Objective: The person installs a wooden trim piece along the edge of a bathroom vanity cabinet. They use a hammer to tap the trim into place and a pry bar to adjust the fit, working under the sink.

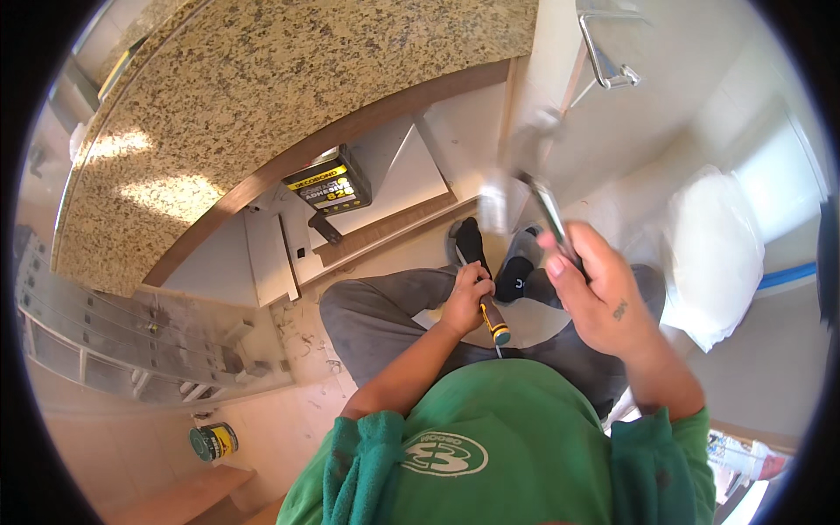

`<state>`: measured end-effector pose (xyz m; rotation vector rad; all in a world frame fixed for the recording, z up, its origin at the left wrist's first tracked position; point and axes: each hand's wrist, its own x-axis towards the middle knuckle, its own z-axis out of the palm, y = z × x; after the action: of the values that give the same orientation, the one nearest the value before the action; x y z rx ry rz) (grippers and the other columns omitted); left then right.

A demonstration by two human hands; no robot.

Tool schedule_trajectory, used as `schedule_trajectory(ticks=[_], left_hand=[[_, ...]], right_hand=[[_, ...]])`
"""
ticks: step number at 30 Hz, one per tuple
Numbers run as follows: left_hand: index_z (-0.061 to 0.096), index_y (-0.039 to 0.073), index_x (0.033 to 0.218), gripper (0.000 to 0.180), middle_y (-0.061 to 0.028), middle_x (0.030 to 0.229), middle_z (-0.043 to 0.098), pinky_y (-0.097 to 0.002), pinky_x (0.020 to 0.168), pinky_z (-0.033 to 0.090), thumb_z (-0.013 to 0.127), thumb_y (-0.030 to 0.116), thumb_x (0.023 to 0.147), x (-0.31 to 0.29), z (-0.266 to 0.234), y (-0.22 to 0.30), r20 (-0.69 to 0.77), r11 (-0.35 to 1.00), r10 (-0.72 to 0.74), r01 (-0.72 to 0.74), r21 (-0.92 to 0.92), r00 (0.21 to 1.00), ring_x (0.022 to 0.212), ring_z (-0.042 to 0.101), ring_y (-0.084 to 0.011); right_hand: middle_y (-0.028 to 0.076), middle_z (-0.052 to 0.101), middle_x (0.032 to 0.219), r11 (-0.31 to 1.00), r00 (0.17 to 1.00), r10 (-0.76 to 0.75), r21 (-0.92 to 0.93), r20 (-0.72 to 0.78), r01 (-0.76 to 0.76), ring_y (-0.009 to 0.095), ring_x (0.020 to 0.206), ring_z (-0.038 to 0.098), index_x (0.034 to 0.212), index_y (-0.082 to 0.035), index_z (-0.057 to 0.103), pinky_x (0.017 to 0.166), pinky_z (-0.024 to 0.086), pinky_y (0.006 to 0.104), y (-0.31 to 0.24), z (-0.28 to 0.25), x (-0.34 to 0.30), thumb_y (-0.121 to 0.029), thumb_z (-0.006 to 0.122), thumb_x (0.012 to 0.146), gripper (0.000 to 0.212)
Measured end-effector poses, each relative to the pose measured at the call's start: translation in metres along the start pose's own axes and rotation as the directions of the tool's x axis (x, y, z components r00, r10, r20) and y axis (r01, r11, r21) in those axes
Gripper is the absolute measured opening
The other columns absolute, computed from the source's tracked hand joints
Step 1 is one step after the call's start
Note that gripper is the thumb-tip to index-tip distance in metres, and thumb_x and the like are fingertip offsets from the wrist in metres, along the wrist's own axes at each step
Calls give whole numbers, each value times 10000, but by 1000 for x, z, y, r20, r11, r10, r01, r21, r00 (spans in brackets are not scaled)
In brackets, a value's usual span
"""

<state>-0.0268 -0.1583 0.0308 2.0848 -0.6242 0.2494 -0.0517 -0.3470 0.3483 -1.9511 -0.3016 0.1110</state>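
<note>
While a small green tin with a yellow-and-black label [213, 442] lies on its side at the far left, dark scraps [308, 350] litter the pale floor [293, 420] near it; above them curves a speckled granite countertop [306, 79], and beneath its edge are a rectangular black-and-yellow tin [337, 185], a small dark block [325, 229] and a white panel [398, 197]; between the grey-trousered legs [376, 324], the left hand [470, 302] has its fingers wrapped around a brown-and-yellow-handled tool [495, 324], probably a chisel, whose green-ringed butt points back toward the person; its working end cannot be made out clearly; farther right, a hammer [551, 208] is raised, its metal head blurred and apart from that butt in this view; the right hand [599, 293] is closed on the hammer's handle; a bulging white plastic bag [713, 254] and a blue tube [787, 276] come last.

The work looks under way, with both tools gripped and the scraps perhaps left by it; this blow seems not yet landed; how much is finished or remains at the tip cannot be told.
</note>
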Motion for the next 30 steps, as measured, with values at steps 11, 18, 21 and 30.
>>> schedule_trajectory(ticks=[11,18,21,30], left_hand=[[662,68,912,151,-149,1149,569,-442,972,468,711,170,813,-7,33,-16,-171,967,227,-243,-81,959,1100,552,-349],[649,76,894,159,-131,1083,547,-446,921,469,727,94,757,-8,35,-15,-120,972,161,-179,-150,980,1068,540,-356],[643,79,887,179,-123,1055,538,-448,899,469,733,62,733,-12,13,-37,-119,991,68,-81,-111,991,1054,535,-359],[611,78,848,183,-132,1045,537,-453,927,461,724,9,721,-8,-3,-11,15,979,-93,94,-183,996,1069,528,-375]], right_hand=[[126,627,877,417,555,-665,-369,500,831,303,731,645,1189,-7,588,638,513,417,-173,75,24,-118,603,976,240],[131,632,900,564,728,-461,-465,507,682,341,741,655,1128,-30,634,624,504,449,-217,78,12,-134,615,947,209],[141,641,892,762,771,-221,-388,597,519,354,772,649,1096,-33,648,669,501,430,-184,71,45,-138,636,932,195],[209,679,847,705,831,426,-707,358,-57,318,780,654,997,-21,686,727,506,427,108,72,145,-162,667,886,180]])
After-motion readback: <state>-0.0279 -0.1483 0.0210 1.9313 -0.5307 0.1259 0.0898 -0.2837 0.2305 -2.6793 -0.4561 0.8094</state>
